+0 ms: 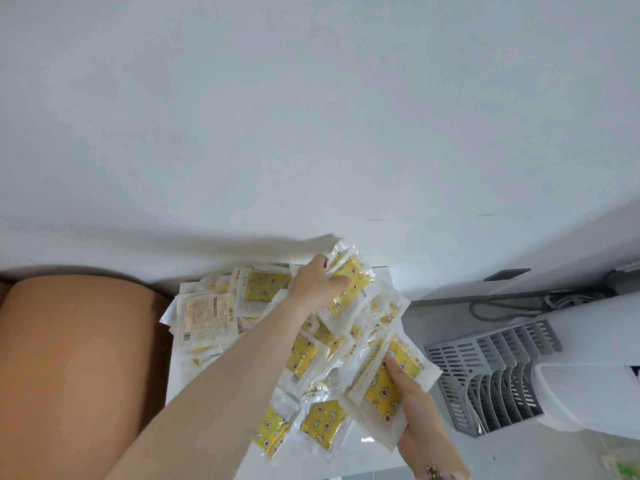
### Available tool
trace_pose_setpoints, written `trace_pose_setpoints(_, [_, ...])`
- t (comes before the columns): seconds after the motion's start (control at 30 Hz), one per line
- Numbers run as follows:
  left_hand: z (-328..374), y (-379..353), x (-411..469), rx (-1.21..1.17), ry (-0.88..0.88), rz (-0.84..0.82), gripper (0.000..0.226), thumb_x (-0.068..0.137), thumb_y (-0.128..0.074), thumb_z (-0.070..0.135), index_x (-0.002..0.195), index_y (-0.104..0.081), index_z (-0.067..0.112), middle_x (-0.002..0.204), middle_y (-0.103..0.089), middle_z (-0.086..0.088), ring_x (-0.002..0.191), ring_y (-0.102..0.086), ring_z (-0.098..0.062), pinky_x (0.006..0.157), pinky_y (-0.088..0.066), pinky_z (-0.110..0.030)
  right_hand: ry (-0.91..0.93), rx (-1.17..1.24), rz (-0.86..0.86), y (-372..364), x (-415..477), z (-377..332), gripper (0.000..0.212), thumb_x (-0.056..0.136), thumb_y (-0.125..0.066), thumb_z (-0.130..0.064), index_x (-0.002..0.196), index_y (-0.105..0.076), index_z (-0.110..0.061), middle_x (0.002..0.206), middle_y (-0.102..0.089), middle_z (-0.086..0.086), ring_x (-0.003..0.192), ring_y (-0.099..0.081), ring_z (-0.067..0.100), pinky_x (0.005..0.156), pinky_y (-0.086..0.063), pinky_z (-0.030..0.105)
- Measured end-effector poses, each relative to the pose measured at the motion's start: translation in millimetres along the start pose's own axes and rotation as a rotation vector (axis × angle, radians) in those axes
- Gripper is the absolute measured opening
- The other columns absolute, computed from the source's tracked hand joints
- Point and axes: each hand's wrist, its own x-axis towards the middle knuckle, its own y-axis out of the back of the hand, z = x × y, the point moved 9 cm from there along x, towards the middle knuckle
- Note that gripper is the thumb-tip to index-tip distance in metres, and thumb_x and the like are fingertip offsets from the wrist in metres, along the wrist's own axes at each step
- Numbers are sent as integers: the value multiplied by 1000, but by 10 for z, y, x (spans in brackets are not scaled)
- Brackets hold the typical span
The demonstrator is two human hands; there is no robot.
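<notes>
At the white table's (pixel 308 459) far edge, my left hand (pixel 318 285) grips a clear-wrapped yellow packet (pixel 356 277); my right hand (pixel 419 414) pinches a second yellow packet (pixel 381 398) nearer me.

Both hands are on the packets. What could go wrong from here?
The left hand grips a packet at the far edge of the pile; pulling it up could drag overlapping packets off the white table. The right hand holds a stack of packets from below, thumb on top; the slick wrappers could fan out and slip.
</notes>
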Motion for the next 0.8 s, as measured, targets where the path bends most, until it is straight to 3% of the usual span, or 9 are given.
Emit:
trace_pose_setpoints(0.1, [-56, 198, -383, -296, 63, -66, 64, 92, -54, 41, 143, -28, 12, 131, -38, 9, 122, -41, -15, 98, -33, -27, 72, -63, -21, -174, -247, -256, 35, 76, -74, -29, 105, -68, -9, 97, -73, 15, 93, -67, 34, 89, -52, 50])
trace_pose_setpoints(0.17, [-101, 454, -708, -475, 90, -36, 61, 90, -58, 44, 140, -36, 16, 141, -44, 5, 126, -47, -18, 106, -39, -39, 114, -106, -41, -326, -441, -419, 32, 77, -74, -26, 104, -68, -10, 97, -72, 14, 92, -67, 33, 90, -51, 51])
trace_pose_setpoints(0.23, [-177, 721, -1004, -609, 107, 23, 38, 91, -60, 35, 124, -53, 18, 124, -61, -1, 107, -62, -16, 95, -50, -40, 152, -158, -82, -518, -664, -573, 25, 79, -73, -22, 99, -67, -10, 95, -71, 14, 91, -67, 33, 90, -51, 50])
trace_pose_setpoints(0.33, [-240, 1169, -1471, -677, 95, 149, 10, 93, -59, 20, 102, -60, 18, 93, -69, 3, 76, -69, -5, 67, -56, -23, 194, -248, -137, -841, -983, -756, 26, 77, -75, -26, 95, -67, -9, 96, -71, 14, 92, -66, 32, 92, -50, 49])
trace_pose_setpoints(0.5, [-384, 1815, -2325, -767, 109, 316, 13, 92, -60, 19, 104, -59, 16, 94, -69, 0, 80, -68, -12, 64, -56, -20, 251, -426, -286, -1509, -1503, -765, 49, 64, -81, -39, 99, -69, -6, 99, -71, 12, 99, -64, 32, 98, -46, 47])
trace_pose_setpoints(0.57, [-532, 2014, -2705, -805, 129, 419, 25, 90, -63, 24, 113, -58, 16, 100, -70, 1, 86, -69, -13, 75, -57, -25, 271, -511, -366, -1801, -1739, -658, 44, 71, -78, -36, 98, -69, -4, 96, -71, 13, 93, -65, 30, 88, -49, 40])
trace_pose_setpoints(0.67, [-776, 2234, -3349, -912, 127, 591, 16, 91, -61, 20, 107, -60, 18, 97, -71, 4, 83, -69, -10, 68, -56, -22, 282, -641, -493, -2233, -2065, -412, 35, 78, -74, -31, 97, -66, -3, 91, -69, 11, 82, -64, 26, 68, -49, 32])
trace_pose_setpoints(0.8, [-1253, 2326, -4403, -1038, 209, 861, 24, 92, -60, 20, 115, -59, 13, 106, -71, -1, 93, -69, -18, 78, -57, -31, 249, -880, -688, -2760, -2572, 245, 40, 75, -76, -37, 99, -65, -6, 91, -70, 11, 88, -66, 28, 88, -52, 41])
